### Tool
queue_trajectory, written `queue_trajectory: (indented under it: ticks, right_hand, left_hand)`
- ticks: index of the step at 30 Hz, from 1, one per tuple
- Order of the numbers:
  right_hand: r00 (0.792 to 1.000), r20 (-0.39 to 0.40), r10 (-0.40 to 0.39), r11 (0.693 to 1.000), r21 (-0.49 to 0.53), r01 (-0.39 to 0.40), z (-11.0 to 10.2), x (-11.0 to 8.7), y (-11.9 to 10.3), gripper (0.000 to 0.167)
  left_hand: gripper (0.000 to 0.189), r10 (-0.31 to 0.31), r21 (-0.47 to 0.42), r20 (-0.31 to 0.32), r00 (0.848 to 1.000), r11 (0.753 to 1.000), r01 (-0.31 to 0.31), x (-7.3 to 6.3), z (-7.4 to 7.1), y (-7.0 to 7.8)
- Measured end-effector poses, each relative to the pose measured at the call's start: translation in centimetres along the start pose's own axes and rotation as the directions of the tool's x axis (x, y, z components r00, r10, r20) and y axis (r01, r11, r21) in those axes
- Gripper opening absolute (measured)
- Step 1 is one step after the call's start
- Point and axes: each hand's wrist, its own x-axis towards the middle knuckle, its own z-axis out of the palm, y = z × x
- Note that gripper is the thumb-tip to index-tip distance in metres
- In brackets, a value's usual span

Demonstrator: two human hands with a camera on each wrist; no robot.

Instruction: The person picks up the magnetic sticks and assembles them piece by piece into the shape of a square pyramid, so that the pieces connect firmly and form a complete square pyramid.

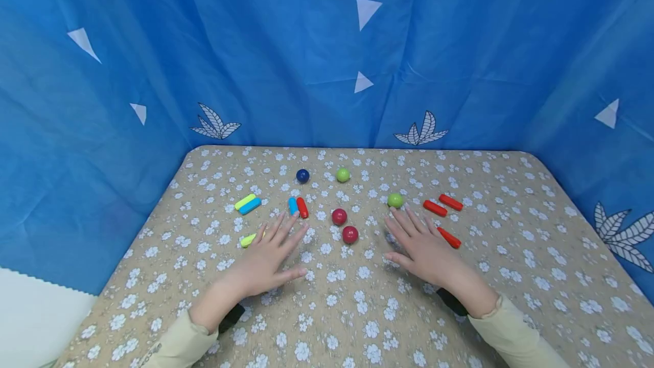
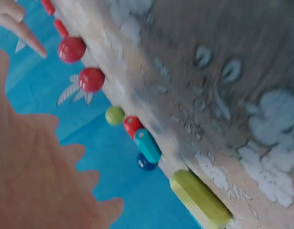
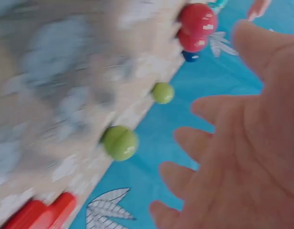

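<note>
My left hand (image 1: 266, 259) hovers palm down over the table with spread fingers, holding nothing. By its fingertips lies a short ridged yellow stick (image 2: 199, 198), partly hidden in the head view. Just beyond are a blue stick (image 1: 293, 205) and a red stick (image 1: 302, 208), side by side. My right hand (image 1: 423, 247), also spread and holding nothing, is nearest to a green ball (image 1: 395, 200) and a red stick (image 1: 449, 237). Between the hands sit two red balls, one (image 1: 339, 216) behind the other (image 1: 349, 234).
Farther back are a dark blue ball (image 1: 303, 176) and another green ball (image 1: 343, 175). A yellow stick (image 1: 244, 201) and a blue stick (image 1: 250, 206) lie at left, two red sticks (image 1: 451, 202) at right. A blue curtain (image 1: 306, 44) surrounds the flowered tablecloth (image 1: 327, 322).
</note>
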Motion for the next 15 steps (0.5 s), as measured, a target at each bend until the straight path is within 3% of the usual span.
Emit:
queue_trajectory:
  ticks: [6,11,15]
  right_hand:
    - [0.998,0.0,-0.069,0.996,0.065,0.068,-0.8,2.2,-1.3,0.073]
    - [0.989,-0.025,-0.148,0.977,0.149,0.15,-0.9,3.2,-2.0,0.069]
    - [0.984,-0.023,-0.179,0.95,0.254,0.179,-0.5,3.7,-2.2,0.064]
  left_hand:
    - [0.081,-0.083,-0.095,-0.027,0.996,0.992,0.081,-0.1,-0.3,-1.2]
    - [0.084,-0.082,-0.144,-0.073,0.994,0.987,0.071,-0.5,-0.7,-2.4]
    - [0.081,-0.089,-0.255,-0.083,0.993,0.965,0.065,-1.0,-1.2,-3.8]
